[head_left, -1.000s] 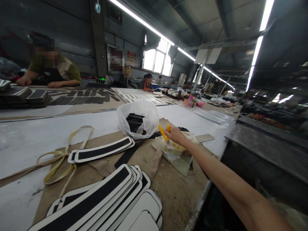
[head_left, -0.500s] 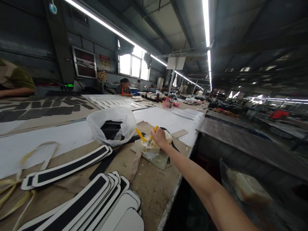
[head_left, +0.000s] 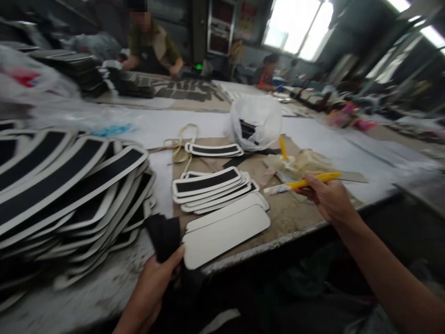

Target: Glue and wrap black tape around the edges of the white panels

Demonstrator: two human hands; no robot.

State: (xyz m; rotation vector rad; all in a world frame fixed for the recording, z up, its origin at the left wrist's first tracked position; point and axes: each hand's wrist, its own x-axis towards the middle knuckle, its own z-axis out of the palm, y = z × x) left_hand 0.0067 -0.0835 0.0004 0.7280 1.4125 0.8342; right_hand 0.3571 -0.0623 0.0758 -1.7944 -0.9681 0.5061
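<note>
Gripping a yellow-handled brush (head_left: pixel 301 182) in your right hand (head_left: pixel 328 198), you are closing your fingers around its rear half and holding it just above the brown sheet (head_left: pixel 288 215) near the table's front edge (head_left: pixel 264 246). Its long axis is running nearly level, bristle end pointing left toward the fanned stack of white-edged black strips (head_left: pixel 212 185). Any writing on the brush is too blurred to read. Your left hand (head_left: pixel 149 292) is pinching a black fabric piece (head_left: pixel 163 236) between thumb and fingers at the front edge, just beside the plain white panels (head_left: pixel 225 232). Behind the brush, a lump of yellowish paste (head_left: pixel 306 162) is sitting on the sheet with a second yellow handle (head_left: pixel 283 147) sticking out of it. Farther back, a clear plastic bag (head_left: pixel 257 120) is holding dark pieces. A large pile of similar strips (head_left: pixel 69 185) is filling the table's left side. Another person (head_left: pixel 151 46) is working at the far edge.
</note>
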